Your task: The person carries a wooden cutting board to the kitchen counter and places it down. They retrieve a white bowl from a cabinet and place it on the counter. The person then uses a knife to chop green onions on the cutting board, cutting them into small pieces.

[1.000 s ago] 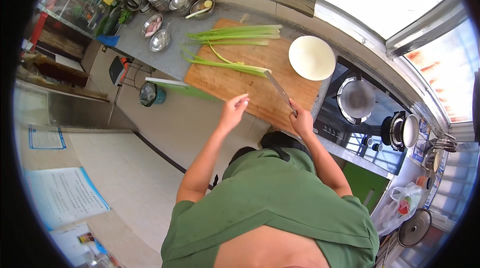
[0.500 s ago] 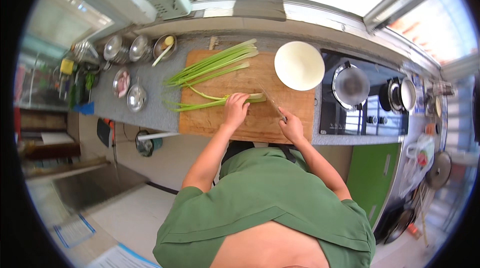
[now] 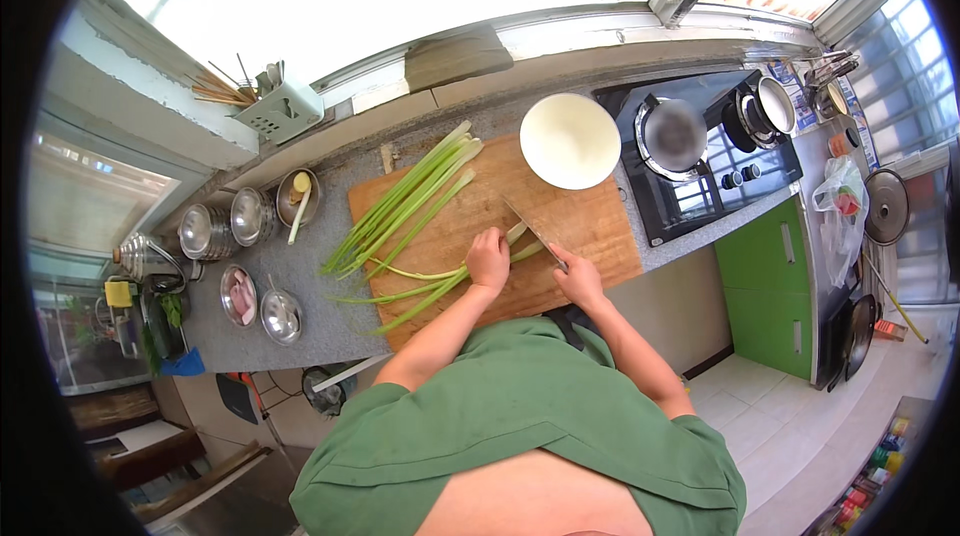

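green celery stalks (image 3: pixel 440 286) lie long, pale-ended under left hand (image 3: pixel 488 261).

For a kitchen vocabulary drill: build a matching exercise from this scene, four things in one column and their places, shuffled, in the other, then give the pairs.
Things
1. knife
2. white bowl
3. utensil holder
4. pot lid

Places
A. on the window ledge
B. in the right hand
C. far right, beyond the stove
D. at the far edge of the cutting board

Pairs: 1-B, 2-D, 3-A, 4-C
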`<state>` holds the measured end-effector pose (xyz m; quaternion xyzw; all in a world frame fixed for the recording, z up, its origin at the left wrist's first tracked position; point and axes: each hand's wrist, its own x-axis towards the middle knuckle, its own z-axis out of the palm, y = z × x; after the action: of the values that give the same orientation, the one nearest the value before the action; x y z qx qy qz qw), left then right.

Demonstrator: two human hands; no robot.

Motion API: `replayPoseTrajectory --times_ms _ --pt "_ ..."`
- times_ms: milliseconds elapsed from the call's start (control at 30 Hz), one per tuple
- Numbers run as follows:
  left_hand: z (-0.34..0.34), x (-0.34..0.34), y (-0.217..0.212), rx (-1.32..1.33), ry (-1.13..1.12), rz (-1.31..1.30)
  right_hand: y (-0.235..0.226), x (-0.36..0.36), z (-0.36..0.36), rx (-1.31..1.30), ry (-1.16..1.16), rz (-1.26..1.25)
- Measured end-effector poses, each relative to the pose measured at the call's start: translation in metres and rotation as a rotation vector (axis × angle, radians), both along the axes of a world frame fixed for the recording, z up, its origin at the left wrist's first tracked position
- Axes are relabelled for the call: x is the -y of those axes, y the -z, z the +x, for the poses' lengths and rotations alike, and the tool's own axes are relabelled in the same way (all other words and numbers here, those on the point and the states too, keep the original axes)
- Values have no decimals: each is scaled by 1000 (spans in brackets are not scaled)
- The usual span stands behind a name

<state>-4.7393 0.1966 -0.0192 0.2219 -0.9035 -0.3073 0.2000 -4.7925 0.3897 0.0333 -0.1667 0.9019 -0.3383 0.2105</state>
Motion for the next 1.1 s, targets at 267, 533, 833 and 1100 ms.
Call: replayPoseTrajectory --times_ms 267,533,833,1100 --pt "8 30 -4 -4 214 14 -2 4 -9 85 -29 33" --pt "24 18 -14 16 477 -169 3 0 -9 40 -44 -47" --pt "3 -2 -9 -15 142 -66 -2 2 -18 23 7 -80" --pt "4 9 -13 -22 322 -138 5 0 -15 54 21 -59"
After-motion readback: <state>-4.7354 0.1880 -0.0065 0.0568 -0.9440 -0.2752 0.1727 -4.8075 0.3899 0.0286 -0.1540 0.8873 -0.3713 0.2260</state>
